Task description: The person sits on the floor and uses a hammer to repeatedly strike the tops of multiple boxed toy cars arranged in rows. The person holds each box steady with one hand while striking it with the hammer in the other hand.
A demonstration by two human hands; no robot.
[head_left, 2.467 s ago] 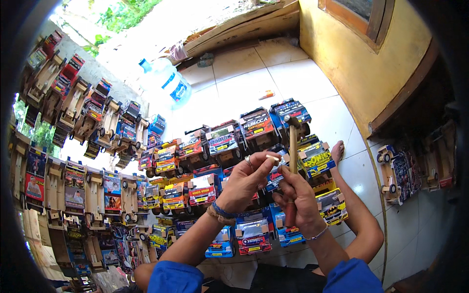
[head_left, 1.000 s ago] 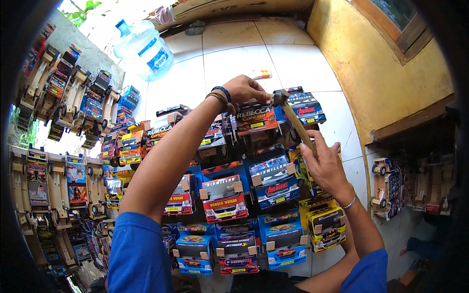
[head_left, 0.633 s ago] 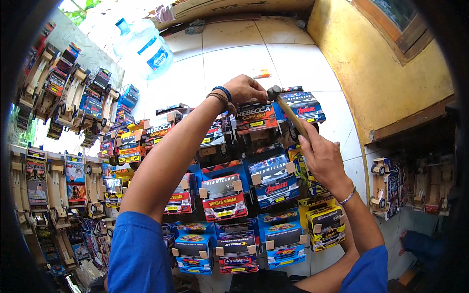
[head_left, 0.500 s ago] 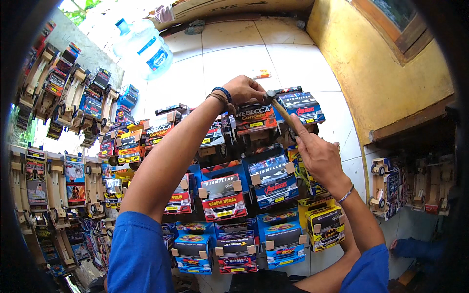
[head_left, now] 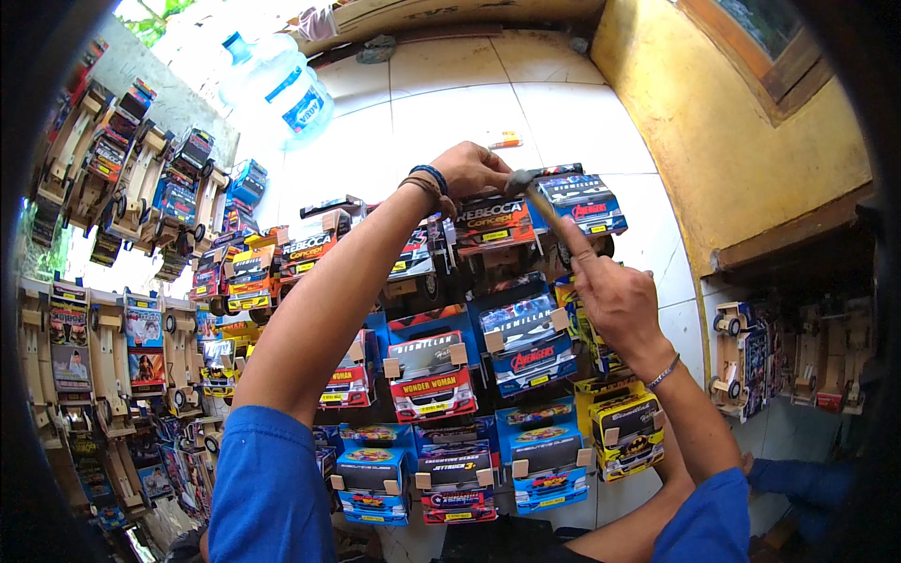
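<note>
My right hand is closed round the wooden handle of a hammer, its index finger stretched along the handle. The hammer's metal head is right by the fingertips of my left hand. That hand reaches across to the far row of toy trucks, thumb and fingers pinched together above a black and orange toy truck. What the pinch holds is too small or hidden to make out. Beside it, below the hammer, stands a blue toy truck. Below my hands sits another blue toy truck.
Nearer rows include a red toy truck and a yellow one. Wooden truck undersides and more toy trucks crowd the left. A large water bottle lies on the tiled floor. A yellow wall rises at the right.
The hammer's head has shifted and turned slightly beside my left fingertips. Both hands stay almost in place. The blue cloth at the lower right edge has moved a little.
</note>
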